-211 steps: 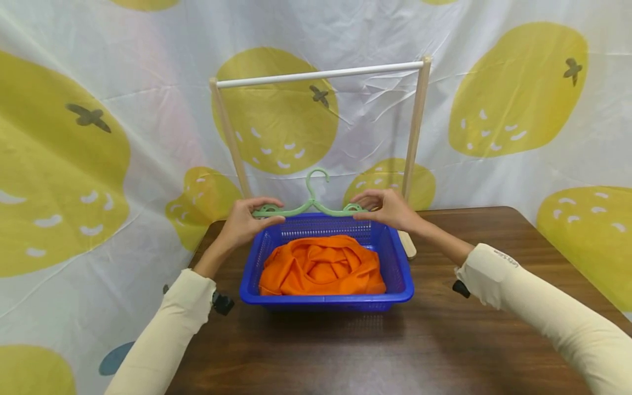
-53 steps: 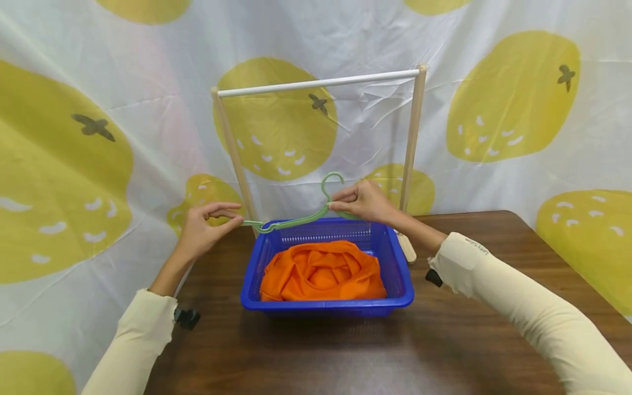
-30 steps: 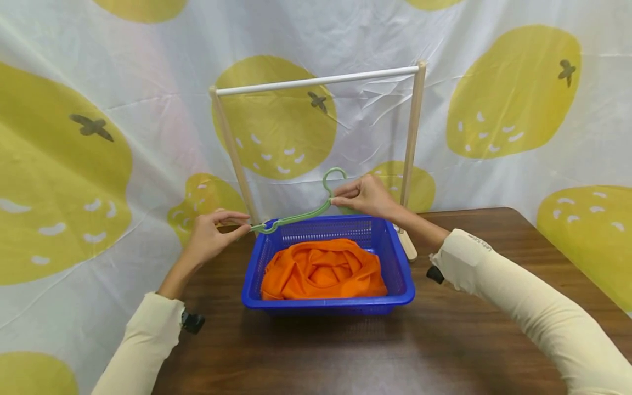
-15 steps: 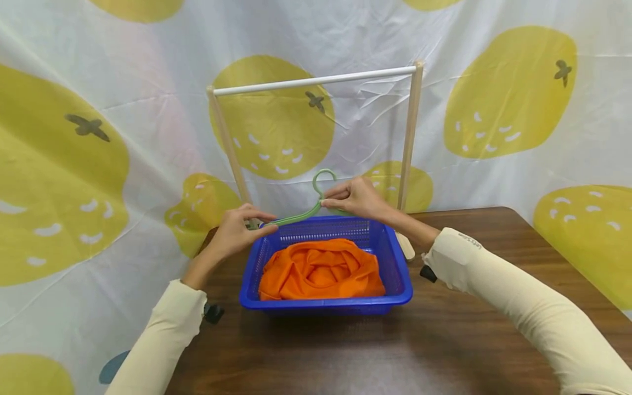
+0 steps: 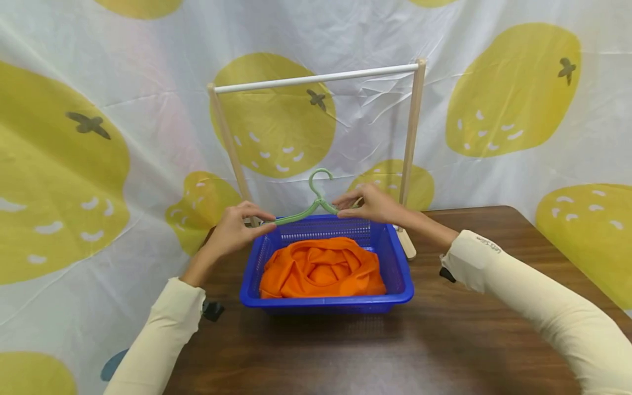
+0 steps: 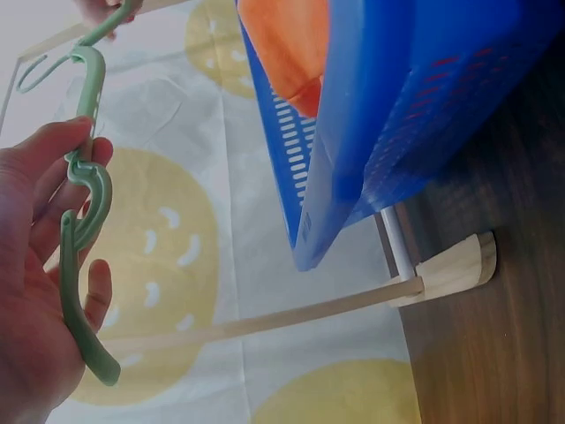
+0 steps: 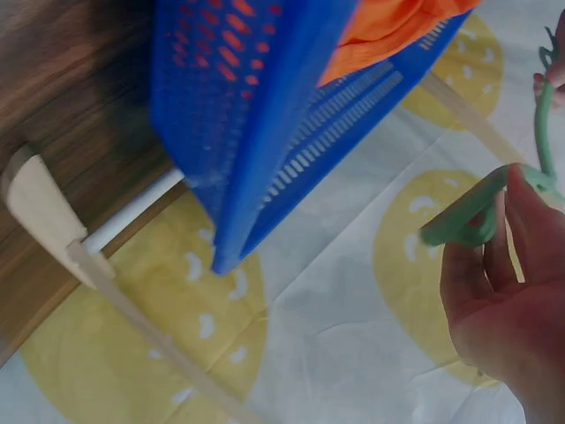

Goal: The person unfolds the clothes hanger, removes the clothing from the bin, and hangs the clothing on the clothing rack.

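Observation:
A light green plastic clothes hanger (image 5: 298,216) is held level above the back of a blue basket (image 5: 326,302), hook upward. My left hand (image 5: 237,226) pinches its left arm between thumb and fingers; the notched end of the hanger (image 6: 81,331) lies across the palm in the left wrist view. My right hand (image 5: 372,204) pinches the right arm, a little out from the neck; the tip of the hanger (image 7: 455,221) sticks out past the thumb in the right wrist view. Bundled orange cloth (image 5: 323,269) lies in the basket, below both hands.
Behind the basket stands a rack with a white rod (image 5: 316,78) and wooden posts (image 5: 412,131); one wooden foot (image 5: 406,244) shows at the basket's right. All of it is on a brown table (image 5: 444,340), before a lemon-print curtain (image 5: 385,27).
My left hand has moved inward from the hanger's left end along its arm. My right hand has slid from the neck outward onto the right arm. Basket and cloth have stayed put.

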Demonstrator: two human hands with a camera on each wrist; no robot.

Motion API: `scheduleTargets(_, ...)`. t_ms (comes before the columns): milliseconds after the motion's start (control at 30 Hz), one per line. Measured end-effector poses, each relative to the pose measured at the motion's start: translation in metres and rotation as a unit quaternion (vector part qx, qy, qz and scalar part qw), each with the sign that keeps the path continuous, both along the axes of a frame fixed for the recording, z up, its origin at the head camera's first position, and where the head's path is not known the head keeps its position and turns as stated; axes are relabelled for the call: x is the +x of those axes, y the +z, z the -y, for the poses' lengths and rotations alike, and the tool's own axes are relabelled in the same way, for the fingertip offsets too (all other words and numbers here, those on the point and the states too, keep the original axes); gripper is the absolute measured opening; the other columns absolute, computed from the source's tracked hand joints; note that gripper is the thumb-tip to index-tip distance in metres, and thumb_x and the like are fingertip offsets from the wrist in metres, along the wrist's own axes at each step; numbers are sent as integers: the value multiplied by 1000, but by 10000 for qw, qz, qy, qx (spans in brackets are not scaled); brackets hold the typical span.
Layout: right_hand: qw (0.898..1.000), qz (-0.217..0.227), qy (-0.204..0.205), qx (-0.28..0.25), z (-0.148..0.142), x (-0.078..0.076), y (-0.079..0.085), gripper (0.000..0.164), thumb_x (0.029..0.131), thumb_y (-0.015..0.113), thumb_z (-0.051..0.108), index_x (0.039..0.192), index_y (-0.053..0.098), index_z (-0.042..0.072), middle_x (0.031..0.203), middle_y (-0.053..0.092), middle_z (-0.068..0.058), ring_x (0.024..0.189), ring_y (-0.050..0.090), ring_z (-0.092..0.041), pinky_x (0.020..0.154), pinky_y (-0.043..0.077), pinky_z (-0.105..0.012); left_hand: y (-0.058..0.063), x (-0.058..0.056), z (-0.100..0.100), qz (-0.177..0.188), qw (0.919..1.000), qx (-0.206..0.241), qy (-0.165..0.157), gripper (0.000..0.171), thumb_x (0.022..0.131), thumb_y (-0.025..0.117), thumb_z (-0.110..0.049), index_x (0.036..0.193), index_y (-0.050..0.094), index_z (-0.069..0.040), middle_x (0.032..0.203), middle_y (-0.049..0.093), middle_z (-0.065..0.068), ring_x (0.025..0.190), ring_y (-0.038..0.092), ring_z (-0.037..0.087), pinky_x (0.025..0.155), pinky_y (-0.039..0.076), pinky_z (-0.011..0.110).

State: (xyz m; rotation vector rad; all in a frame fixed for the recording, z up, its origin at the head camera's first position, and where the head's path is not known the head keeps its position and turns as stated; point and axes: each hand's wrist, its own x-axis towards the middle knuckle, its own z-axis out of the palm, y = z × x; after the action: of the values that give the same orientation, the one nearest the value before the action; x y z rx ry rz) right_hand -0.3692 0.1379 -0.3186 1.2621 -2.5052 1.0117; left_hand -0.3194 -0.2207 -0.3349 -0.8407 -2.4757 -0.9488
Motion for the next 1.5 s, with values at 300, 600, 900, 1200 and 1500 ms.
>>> scheduleTargets(300,9962,-812,-141,266,-10,-1,-7,18,93,80,16,110,83,10,100,80,-5,61,65,-10,57,49,-23,1,-2,-6,-368,9993,15,-118,16,85,89,-17,99,85,-11,93,75,6,87,63,20,73,48,34)
scheduleTargets(600,9927,-1168,-52,295,5,-1,-6,16,93,80,19,107,84,14,99,80,-1,53,55,-9,52,42,-23,4,-14,-30,-388,9987,191,-265,24,86,88,-21,107,83,-10,95,77,1,96,67,21,90,50,43)
scheduleTargets(900,9943,-964,-79,439,24,2,-5,17,94,79,25,109,84,18,98,80,3,53,51,-6,54,44,-23,10,-21,-57,-584,9965,349,-484,24,84,89,-20,102,82,-6,91,78,4,92,68,22,84,50,42)
scheduleTargets(1200,9979,-621,153,135,20,2,-9,17,94,80,18,110,83,13,101,80,-3,66,68,-13,62,55,-29,9,-22,-58,-637,9960,386,-503,18,83,89,-17,92,81,-3,87,75,6,88,68,24,83,49,39)
scheduleTargets(1500,9977,-664,115,21,9,0,-15,12,94,79,15,105,84,11,95,80,1,75,71,-9,70,59,-31,8,-20,-56,-597,9956,516,-504,19,82,90,-15,92,82,-1,87,75,8,89,69,25,85,52,42)
